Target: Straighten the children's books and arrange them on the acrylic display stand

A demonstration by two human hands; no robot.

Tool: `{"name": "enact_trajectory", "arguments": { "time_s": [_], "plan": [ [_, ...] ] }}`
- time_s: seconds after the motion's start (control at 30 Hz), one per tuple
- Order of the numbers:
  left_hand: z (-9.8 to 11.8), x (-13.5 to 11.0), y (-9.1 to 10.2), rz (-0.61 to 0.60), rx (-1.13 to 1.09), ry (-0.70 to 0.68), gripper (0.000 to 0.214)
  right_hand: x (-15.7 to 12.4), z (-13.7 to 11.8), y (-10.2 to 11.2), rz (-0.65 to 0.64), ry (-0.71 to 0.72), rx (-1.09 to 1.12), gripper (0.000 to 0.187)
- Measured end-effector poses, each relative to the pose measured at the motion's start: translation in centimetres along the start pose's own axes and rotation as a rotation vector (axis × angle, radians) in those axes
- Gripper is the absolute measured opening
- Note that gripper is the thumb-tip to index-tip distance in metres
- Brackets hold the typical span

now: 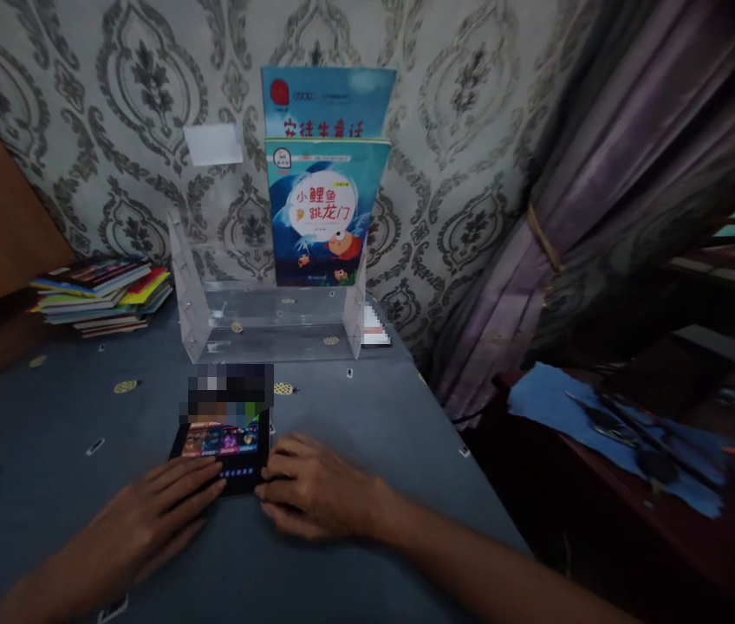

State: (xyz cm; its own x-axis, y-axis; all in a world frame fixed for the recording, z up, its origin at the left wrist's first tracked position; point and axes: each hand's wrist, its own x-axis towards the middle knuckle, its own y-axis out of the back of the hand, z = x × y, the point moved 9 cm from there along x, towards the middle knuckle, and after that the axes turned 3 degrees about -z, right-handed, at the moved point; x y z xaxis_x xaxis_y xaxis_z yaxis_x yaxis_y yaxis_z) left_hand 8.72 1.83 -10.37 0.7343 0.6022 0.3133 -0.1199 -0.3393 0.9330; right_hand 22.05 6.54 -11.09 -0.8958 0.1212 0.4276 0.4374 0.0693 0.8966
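A smartphone (pixel 221 446) lies flat on the grey-blue tablecloth (pixel 48 416), its screen lit with colourful pictures. My left hand (pixel 152 516) rests palm down with its fingers stretched onto the phone's near left corner. Across from it, my right hand (pixel 312 494) lies flat too, fingertips touching the phone's near right edge. Neither hand grips the phone.
Behind the phone stands a clear acrylic book stand (pixel 263 325) holding two blue children's books (pixel 325 208). A stack of books (pixel 100 295) sits at the far left. A white note (pixel 213 143) is stuck on the wall. To the right hang purple curtains (pixel 601 217), with a blue cloth (pixel 614 433) on a dark side table.
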Motion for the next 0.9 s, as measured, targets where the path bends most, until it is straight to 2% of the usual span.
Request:
{"name": "enact_trajectory", "arguments": {
  "time_s": [0.17,0.37,0.5,0.6,0.9],
  "plan": [
    [-3.2,-1.4,1.1,0.090,-0.025,0.120,0.042,0.1,0.4,0.0,0.019,-0.015,0.047,0.018],
    [-7.6,-3.2,-1.5,0.107,-0.059,0.321,0.038,0.2,1.3,-0.4,-0.014,-0.103,0.072,0.018],
    [-9.4,-3.0,-3.4,0.095,-0.052,0.439,0.040,0.1,2.1,-0.3,-0.049,-0.187,0.070,0.025],
    [-9.8,-2.5,-4.0,0.096,-0.074,0.486,0.041,0.0,2.2,-0.3,-0.089,-0.216,0.073,0.028],
    [-9.2,-2.5,-4.0,0.161,-0.071,0.458,0.043,-0.1,2.5,-0.2,-0.144,-0.305,0.132,0.034]
  ]
}}
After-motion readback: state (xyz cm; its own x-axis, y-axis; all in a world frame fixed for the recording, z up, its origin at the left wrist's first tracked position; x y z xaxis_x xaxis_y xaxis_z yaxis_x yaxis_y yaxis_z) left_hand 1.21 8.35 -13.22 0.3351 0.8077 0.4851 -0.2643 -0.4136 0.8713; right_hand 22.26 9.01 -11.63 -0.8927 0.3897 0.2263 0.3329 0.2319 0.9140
